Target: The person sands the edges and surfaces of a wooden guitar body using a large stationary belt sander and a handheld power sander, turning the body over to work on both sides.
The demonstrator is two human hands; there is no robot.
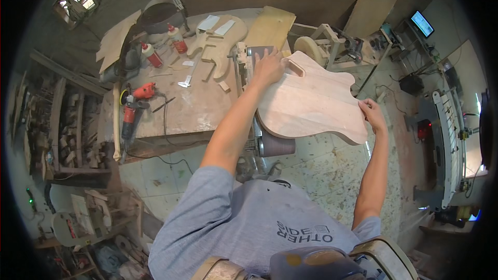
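Note:
A pale wooden electric guitar body (311,101) is held flat, off the left end of the belt sander's side of the bench. My left hand (268,67) grips its far left edge, close to a routed slot, with the fingers partly hidden. My right hand (372,115) holds the right edge near a cutaway, thumb on top. The body lies beside a belt sander, whose upper roller (259,51) shows just past my left fingers. Its lower abrasive drum (277,145) shows under the body's near edge; the contact between body and belt is hidden.
The workbench (181,109) at left carries another guitar body (220,36), glue bottles (151,54), calipers (184,81) and a red power tool (144,91) with a trailing cable. A wooden-framed machine (332,46) stands beyond. Shelves of offcuts (78,124) line the left.

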